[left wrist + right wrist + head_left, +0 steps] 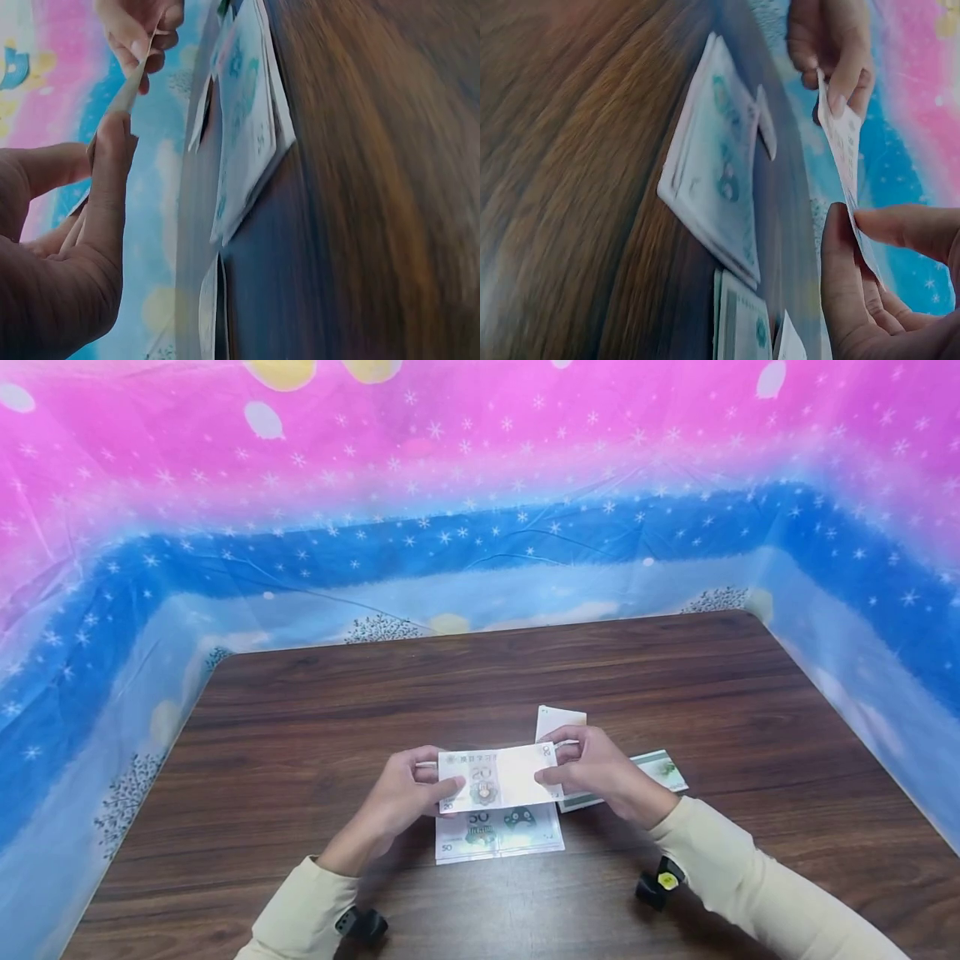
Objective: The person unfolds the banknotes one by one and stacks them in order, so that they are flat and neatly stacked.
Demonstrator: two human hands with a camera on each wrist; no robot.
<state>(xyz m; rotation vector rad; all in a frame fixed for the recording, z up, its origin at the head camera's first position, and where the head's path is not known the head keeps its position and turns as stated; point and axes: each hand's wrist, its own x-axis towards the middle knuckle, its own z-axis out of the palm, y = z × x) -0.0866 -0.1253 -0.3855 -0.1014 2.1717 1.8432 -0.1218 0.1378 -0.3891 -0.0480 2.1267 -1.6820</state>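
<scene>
A banknote marked 20 [489, 777] is stretched between both hands above the table. My left hand [401, 793] pinches its left end, thumb on the near face and fingers behind. The right end is pinched in the same way by my right hand [603, 768]. Beneath it lies a small stack of banknotes, the top one marked 50 [498, 842]; its far part is covered by the held note. In the right wrist view the stack [716, 157] shows several layered edges, and the held banknote [842, 146] is apart from it.
Green banknotes [663, 768] lie under and beyond my right hand. A whitish paper piece [561, 718] lies behind the held note. In the left wrist view, another paper piece [213, 311] lies near the stack. A patterned cloth [450, 543] surrounds the wooden table [315, 693].
</scene>
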